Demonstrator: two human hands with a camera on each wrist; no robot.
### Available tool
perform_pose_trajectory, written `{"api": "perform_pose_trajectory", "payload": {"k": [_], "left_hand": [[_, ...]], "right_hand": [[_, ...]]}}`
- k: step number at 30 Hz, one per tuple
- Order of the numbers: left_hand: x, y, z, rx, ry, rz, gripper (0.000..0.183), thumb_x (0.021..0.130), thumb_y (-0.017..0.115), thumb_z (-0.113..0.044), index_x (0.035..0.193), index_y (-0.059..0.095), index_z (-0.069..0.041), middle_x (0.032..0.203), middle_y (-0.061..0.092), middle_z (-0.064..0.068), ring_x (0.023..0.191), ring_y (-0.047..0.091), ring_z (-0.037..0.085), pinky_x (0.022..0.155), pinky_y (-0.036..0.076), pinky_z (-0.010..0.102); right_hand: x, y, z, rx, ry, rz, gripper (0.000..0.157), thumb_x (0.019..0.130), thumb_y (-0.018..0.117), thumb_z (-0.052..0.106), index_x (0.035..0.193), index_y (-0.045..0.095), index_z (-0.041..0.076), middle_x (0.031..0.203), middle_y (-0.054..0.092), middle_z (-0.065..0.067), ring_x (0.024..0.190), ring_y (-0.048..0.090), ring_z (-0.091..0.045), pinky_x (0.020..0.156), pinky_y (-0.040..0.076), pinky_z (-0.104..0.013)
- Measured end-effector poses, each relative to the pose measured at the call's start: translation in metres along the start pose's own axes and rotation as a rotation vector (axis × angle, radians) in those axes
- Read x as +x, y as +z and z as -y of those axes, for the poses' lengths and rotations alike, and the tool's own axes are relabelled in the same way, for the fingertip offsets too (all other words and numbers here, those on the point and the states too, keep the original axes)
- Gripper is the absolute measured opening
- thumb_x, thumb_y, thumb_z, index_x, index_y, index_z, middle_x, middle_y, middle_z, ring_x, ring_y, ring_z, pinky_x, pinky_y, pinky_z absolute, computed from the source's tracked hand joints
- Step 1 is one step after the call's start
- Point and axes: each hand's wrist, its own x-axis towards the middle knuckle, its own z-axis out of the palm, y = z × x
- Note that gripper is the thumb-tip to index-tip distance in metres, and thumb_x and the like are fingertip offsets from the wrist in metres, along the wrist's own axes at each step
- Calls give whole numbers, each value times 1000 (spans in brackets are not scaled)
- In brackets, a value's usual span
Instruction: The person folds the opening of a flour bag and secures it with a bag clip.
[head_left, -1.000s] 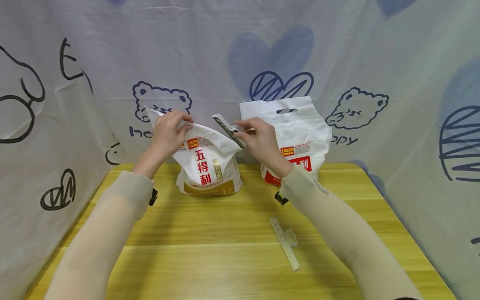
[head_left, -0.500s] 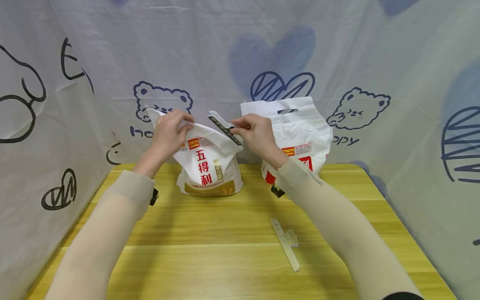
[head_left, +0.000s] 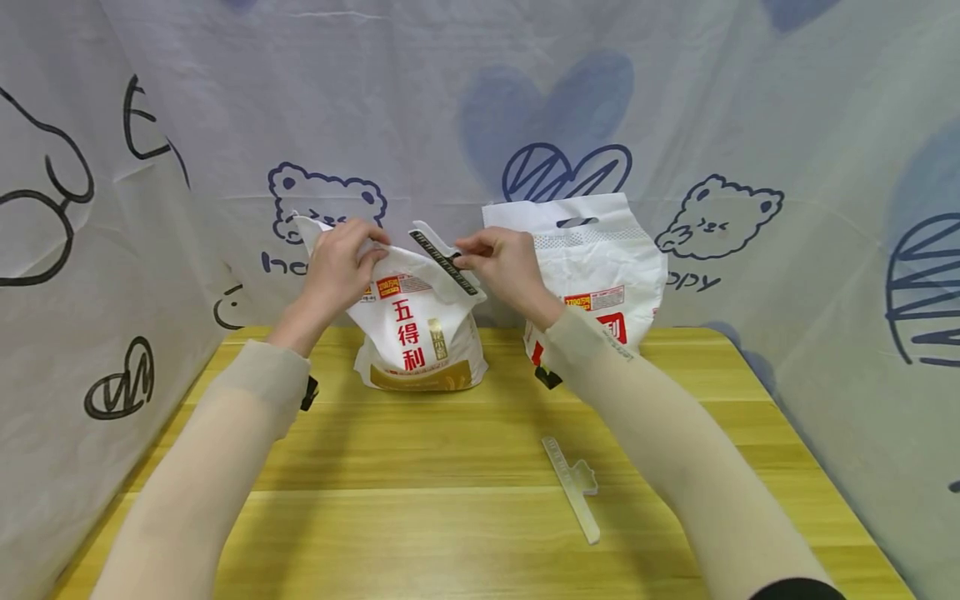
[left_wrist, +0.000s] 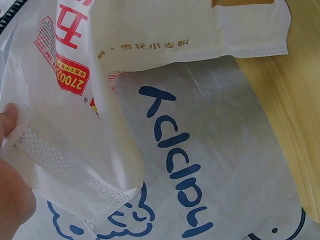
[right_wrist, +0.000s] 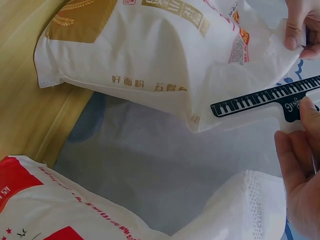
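Note:
A white flour bag [head_left: 420, 333] with red lettering and a gold band stands toward the back of the table, its top folded over. My left hand [head_left: 343, 265] pinches the top edge at the bag's left side; in the left wrist view only part of the thumb and fingers [left_wrist: 15, 195] show at the frame's edge. My right hand [head_left: 504, 271] pinches the grip of a long black-and-white bag clip [head_left: 444, 263]. The clip has a piano-key pattern and lies slantwise across the right part of the folded top. In the right wrist view the clip's bar [right_wrist: 250, 100] overlaps the bag's corner.
A second white flour bag [head_left: 600, 267] with a handle slot stands at the right, behind my right forearm. Another bag clip, pale and translucent [head_left: 573, 492], lies on the wooden table [head_left: 420, 517]. A printed cloth [head_left: 435, 100] hangs close behind the bags.
My right hand has moved left with the bag clip, from beside the bag's right corner to across its folded top. My left hand has kept its hold on the bag.

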Motion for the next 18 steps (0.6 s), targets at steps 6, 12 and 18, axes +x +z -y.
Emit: {"api": "perform_pose_trajectory", "payload": {"k": [6, 12, 18], "left_hand": [[0, 0, -1, -1, 0, 3, 13, 95, 71, 0, 108, 69, -4, 110, 71, 14, 109, 64, 34, 110, 41, 54], [0, 0, -1, 1, -8, 13, 13, 96, 71, 0, 108, 69, -3, 111, 71, 14, 110, 63, 34, 112, 40, 54], [1, -1, -2, 1, -17, 30, 14, 96, 71, -1, 110, 69, -4, 111, 70, 13, 111, 62, 33, 115, 38, 54]], "right_hand": [[1, 6, -4, 4, 33, 22, 16, 86, 84, 3, 101, 80, 2, 100, 79, -12, 83, 77, -22, 71, 60, -24], [2, 10, -5, 9, 55, 58, 16, 87, 82, 2, 102, 79, 2, 102, 79, -13, 85, 77, -22, 73, 61, -23], [4, 14, -2, -62, 42, 103, 15, 87, 83, 3, 101, 79, 3, 104, 79, -11, 86, 76, -21, 74, 60, -21]]}}
